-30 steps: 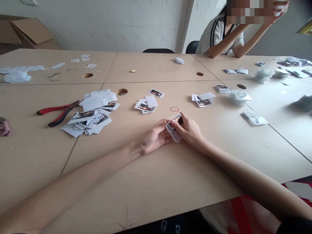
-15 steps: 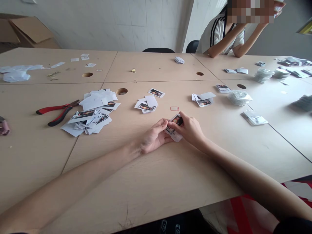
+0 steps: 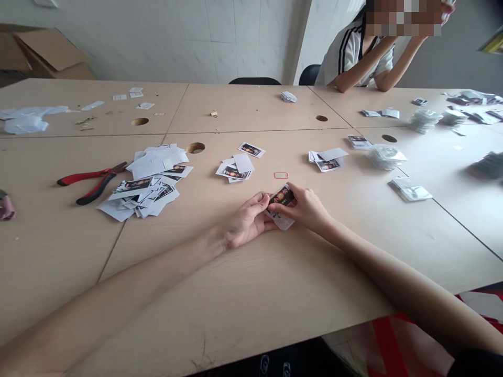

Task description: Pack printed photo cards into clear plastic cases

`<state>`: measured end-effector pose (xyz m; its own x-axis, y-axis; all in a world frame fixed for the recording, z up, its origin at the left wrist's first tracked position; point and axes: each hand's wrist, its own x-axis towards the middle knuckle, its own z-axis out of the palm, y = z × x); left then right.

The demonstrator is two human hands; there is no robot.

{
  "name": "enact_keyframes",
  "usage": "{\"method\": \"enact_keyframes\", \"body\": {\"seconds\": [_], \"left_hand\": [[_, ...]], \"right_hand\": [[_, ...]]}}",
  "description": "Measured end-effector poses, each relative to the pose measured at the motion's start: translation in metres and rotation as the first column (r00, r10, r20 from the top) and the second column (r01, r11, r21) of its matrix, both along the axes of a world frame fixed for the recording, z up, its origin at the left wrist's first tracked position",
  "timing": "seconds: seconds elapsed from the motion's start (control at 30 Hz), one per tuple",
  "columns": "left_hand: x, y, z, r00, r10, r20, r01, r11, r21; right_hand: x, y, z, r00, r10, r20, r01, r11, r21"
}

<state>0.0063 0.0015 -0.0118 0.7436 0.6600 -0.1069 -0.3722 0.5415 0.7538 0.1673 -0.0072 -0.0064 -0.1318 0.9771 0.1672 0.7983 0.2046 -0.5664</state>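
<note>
Between my two hands is a small printed card (image 3: 282,195), dark with an orange flower-like print, and a clear plastic sleeve (image 3: 283,222) shows at its lower end. My left hand (image 3: 251,220) is closed on the card's left edge, thumb on top. From the other side, my right hand (image 3: 308,208) pinches the card with its thumb across the front. How far the card sits inside the sleeve I cannot tell. Just beyond my hands a red rounded outline (image 3: 281,175) lies on the table. A small stack of cards (image 3: 236,168) and a single card (image 3: 251,150) lie beyond my left hand.
Red-and-black pliers (image 3: 94,180) lie beside a large heap of cards (image 3: 145,191) on the left. Right of centre are more cards (image 3: 329,159) and stacked clear sleeves (image 3: 387,157). Holes pierce the table, one a round opening (image 3: 195,148). A person (image 3: 357,57) sits across.
My right thumb has shifted slightly down the card, and more of its printed front shows. Both hands stay in nearly the same place.
</note>
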Motion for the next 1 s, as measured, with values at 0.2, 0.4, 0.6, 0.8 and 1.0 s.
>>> {"method": "enact_keyframes", "body": {"seconds": [0.2,0.4,0.6,0.8,1.0], "left_hand": [[0.001,0.0,0.0,1.0,-0.009,0.001,0.009,1.0,-0.028],[0.0,0.001,-0.001,1.0,0.009,0.006,-0.009,0.998,-0.057],[-0.001,0.0,0.0,1.0,-0.004,-0.008,0.004,0.996,-0.088],[-0.002,-0.001,0.001,0.997,0.014,-0.07,-0.015,1.0,-0.015],[-0.001,-0.007,0.006,0.975,0.081,-0.209,-0.054,0.989,0.135]], "right_hand": [[0.001,-0.001,-0.002,0.998,0.021,-0.067,-0.018,0.999,0.043],[0.0,-0.001,-0.003,0.999,-0.004,-0.033,0.005,1.0,0.023],[0.007,0.004,-0.004,0.95,0.1,-0.296,-0.132,0.987,-0.091],[0.01,0.005,-0.004,0.902,0.061,-0.428,-0.149,0.973,-0.175],[0.006,0.003,-0.004,0.889,0.123,-0.441,-0.212,0.964,-0.16]]}}
